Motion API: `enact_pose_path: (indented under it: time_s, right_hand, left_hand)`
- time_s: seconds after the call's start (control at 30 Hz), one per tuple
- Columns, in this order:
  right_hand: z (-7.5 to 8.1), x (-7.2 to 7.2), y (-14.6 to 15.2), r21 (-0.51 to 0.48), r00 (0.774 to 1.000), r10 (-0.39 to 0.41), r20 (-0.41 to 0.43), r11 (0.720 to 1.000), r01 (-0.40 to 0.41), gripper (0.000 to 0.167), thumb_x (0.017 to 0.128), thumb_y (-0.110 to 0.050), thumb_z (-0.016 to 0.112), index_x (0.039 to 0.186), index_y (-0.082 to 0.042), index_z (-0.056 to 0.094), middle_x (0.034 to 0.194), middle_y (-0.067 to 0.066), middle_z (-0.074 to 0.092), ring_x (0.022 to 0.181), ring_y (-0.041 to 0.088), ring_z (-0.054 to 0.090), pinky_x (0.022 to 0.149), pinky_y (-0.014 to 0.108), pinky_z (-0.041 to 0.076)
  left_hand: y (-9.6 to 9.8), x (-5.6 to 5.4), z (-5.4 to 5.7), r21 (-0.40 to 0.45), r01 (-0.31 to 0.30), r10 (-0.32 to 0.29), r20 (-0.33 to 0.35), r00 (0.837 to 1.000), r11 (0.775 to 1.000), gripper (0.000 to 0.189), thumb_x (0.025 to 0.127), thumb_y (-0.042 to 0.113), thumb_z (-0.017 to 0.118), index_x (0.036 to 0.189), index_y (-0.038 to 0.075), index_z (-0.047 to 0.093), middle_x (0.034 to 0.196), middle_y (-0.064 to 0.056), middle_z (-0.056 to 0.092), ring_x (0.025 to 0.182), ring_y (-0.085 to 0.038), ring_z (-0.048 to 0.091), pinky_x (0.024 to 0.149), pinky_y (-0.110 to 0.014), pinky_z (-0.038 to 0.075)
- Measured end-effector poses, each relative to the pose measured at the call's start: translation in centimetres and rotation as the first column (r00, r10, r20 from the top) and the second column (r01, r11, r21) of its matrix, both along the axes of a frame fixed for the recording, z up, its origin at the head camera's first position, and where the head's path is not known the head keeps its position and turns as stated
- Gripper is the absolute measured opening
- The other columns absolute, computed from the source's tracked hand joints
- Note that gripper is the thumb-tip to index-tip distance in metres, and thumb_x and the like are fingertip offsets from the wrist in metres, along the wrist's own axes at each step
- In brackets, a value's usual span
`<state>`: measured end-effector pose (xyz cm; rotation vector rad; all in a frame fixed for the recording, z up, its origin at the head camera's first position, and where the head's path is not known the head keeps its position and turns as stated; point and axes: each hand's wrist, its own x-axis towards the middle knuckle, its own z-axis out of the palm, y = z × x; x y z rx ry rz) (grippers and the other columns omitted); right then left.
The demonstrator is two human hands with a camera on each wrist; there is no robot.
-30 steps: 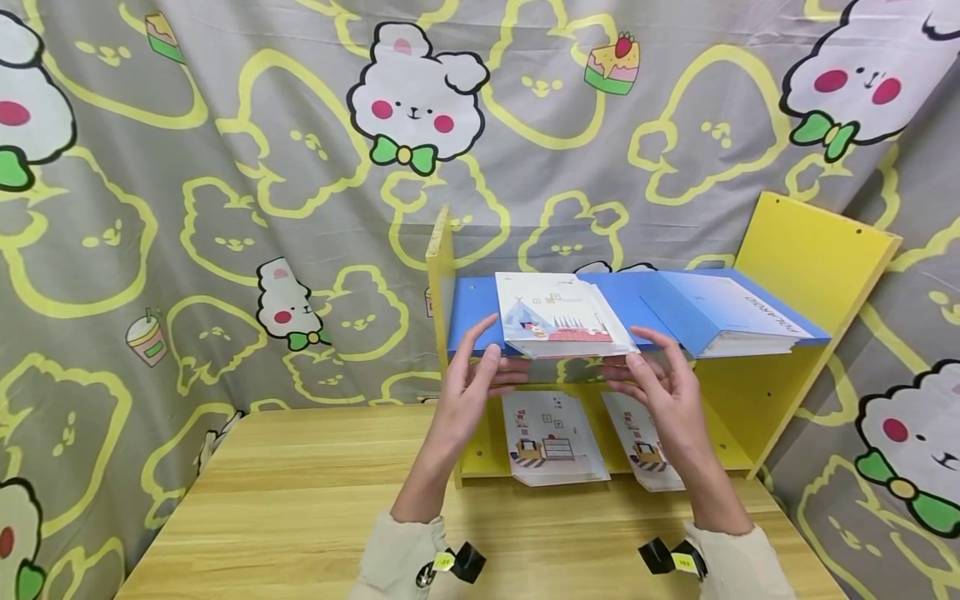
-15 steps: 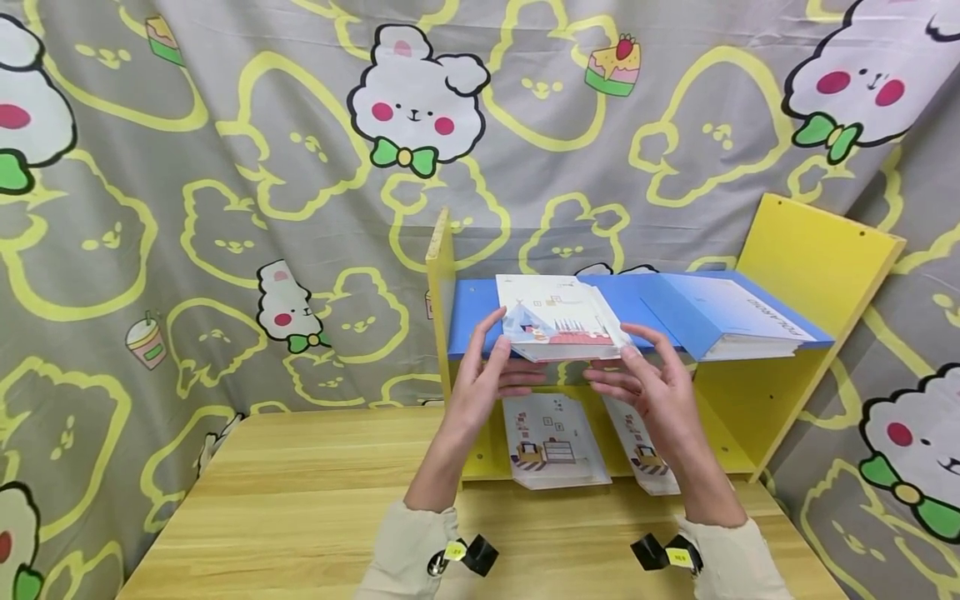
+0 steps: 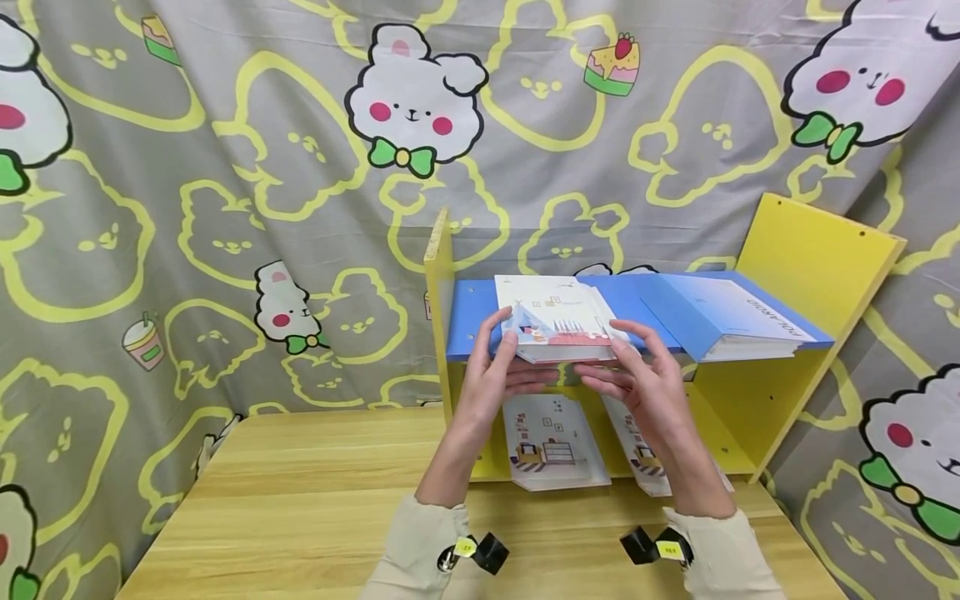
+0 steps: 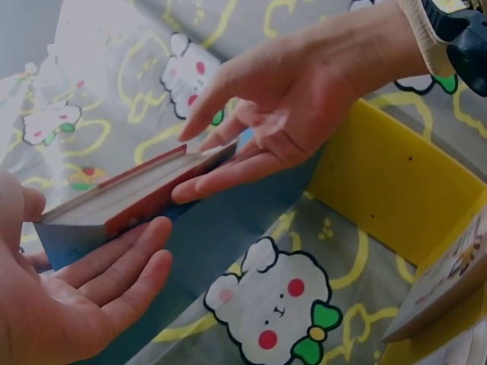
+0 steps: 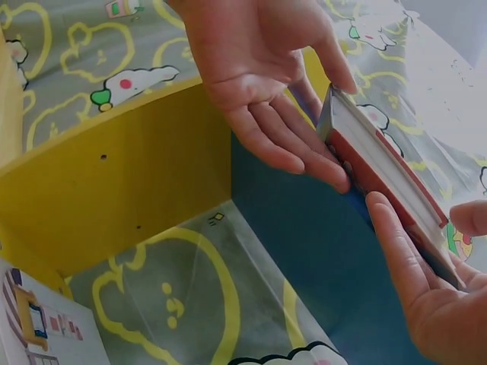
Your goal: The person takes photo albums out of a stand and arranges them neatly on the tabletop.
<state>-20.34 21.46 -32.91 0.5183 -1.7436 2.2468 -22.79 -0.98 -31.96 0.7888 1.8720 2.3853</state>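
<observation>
We had our left hand (image 3: 489, 385) and right hand (image 3: 651, 385) both gripping the white book (image 3: 555, 304) by its opposite sides, bang over the blue shelf (image 3: 471, 310)'s front edge towards its left corner, the blue binder (image 3: 712, 304) lying nearer the right end!

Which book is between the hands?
The tent-picture book, at the left of the blue shelf. The POLAROID book lies farther right; the other two books sit below.
</observation>
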Motion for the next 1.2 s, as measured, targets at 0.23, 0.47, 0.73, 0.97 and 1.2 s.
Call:
enact_pose_path:
  time_s: [0.23,0.47,0.73,0.97,1.2]
  right_hand:
    - [0.4,-0.3,-0.3,-0.030,0.999,-0.020,0.044,0.999,0.021,0.050,0.109,-0.025,0.053,0.148,0.001,0.037,0.109,0.007,0.075,0.087,0.024,0.077,0.077,0.037,0.061]
    - [0.5,-0.2,-0.2,-0.041,0.999,-0.016,0.044,0.999,0.018,0.049,0.108,-0.023,0.054,0.148,0.003,0.038,0.104,0.008,0.077,0.085,0.024,0.077,0.076,0.035,0.061]
    - [0.4,0.0,-0.7,-0.009,0.999,-0.007,0.039,1.000,0.008,0.051,0.108,-0.025,0.054,0.150,0.002,0.038,0.106,0.008,0.076,0.088,0.021,0.077,0.080,0.033,0.060]
    - [0.0,0.8,-1.1,-0.014,0.997,-0.065,0.033,0.998,0.065,0.051,0.108,-0.026,0.054,0.150,0.001,0.042,0.108,0.007,0.075,0.087,0.020,0.077,0.081,0.031,0.060]
    - [-0.7,1.3,-1.4,-0.031,0.993,-0.112,0.021,0.993,0.113,0.048,0.108,-0.023,0.055,0.149,-0.001,0.046,0.108,0.009,0.075,0.087,0.020,0.076,0.081,0.032,0.061]
  left_hand:
    - [0.3,-0.1,0.2,0.023,-0.011,0.010,0.022,1.000,1.000,0.048,0.112,0.034,0.042,0.157,0.021,0.032,0.110,-0.030,0.071,0.100,-0.050,0.069,0.088,-0.053,0.059]
    - [0.6,0.1,0.2,0.030,0.013,-0.013,0.022,1.000,0.999,0.046,0.112,0.030,0.040,0.156,0.019,0.032,0.116,-0.031,0.070,0.101,-0.047,0.070,0.091,-0.053,0.058]
    - [0.1,0.3,0.1,0.041,0.004,-0.005,0.030,1.000,0.999,0.045,0.112,0.029,0.041,0.155,0.020,0.033,0.115,-0.028,0.071,0.102,-0.045,0.071,0.091,-0.052,0.058]
    - [-0.1,1.0,0.1,0.069,0.025,-0.028,0.049,0.998,0.997,0.045,0.111,0.023,0.040,0.155,0.020,0.032,0.123,-0.028,0.066,0.107,-0.046,0.069,0.095,-0.048,0.057]
    - [-0.3,2.0,-0.2,0.072,0.054,-0.059,0.060,0.996,0.996,0.046,0.111,0.020,0.039,0.156,0.024,0.030,0.133,-0.025,0.060,0.114,-0.040,0.067,0.102,-0.047,0.053]
